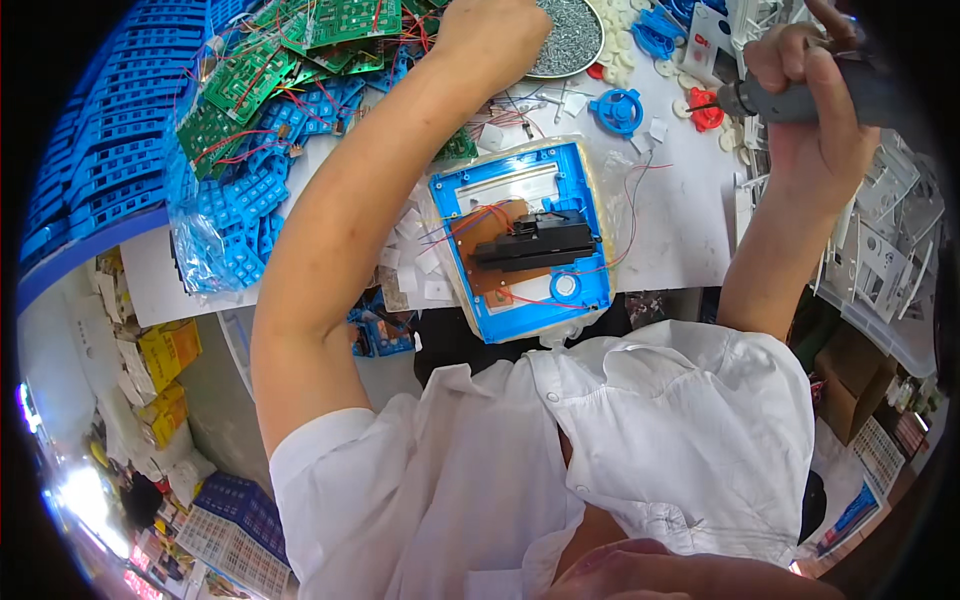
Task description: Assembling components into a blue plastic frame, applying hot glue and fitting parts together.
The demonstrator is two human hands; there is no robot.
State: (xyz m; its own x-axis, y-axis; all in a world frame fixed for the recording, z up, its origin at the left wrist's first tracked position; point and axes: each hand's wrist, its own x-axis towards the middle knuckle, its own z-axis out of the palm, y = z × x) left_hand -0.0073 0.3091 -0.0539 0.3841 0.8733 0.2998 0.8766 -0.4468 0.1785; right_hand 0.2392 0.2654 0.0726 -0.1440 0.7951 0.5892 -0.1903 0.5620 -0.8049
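Observation:
My left hand [494, 42] is closed at the left rim of a round metal dish [602, 48] full of small screws [565, 35]. Its fingertips are hidden, so what they pinch does not show. In my right hand [815, 110] is a grey electric screwdriver [800, 92], its bit pointing left over a red plastic part [705, 110]. Between my arms, close to my body, lies an open blue plastic housing [590, 190] on clear film. It holds a brown circuit board [475, 245], a black rectangular module [540, 243] and thin red and blue wires.
Green circuit boards [350, 22] with wires lie piled at the far left, over blue keypad parts [235, 205]. Stacked blue frames [110, 130] stand further left. A blue ring part [616, 112] is beyond the housing. White plastic parts [885, 250] fill a bin at right.

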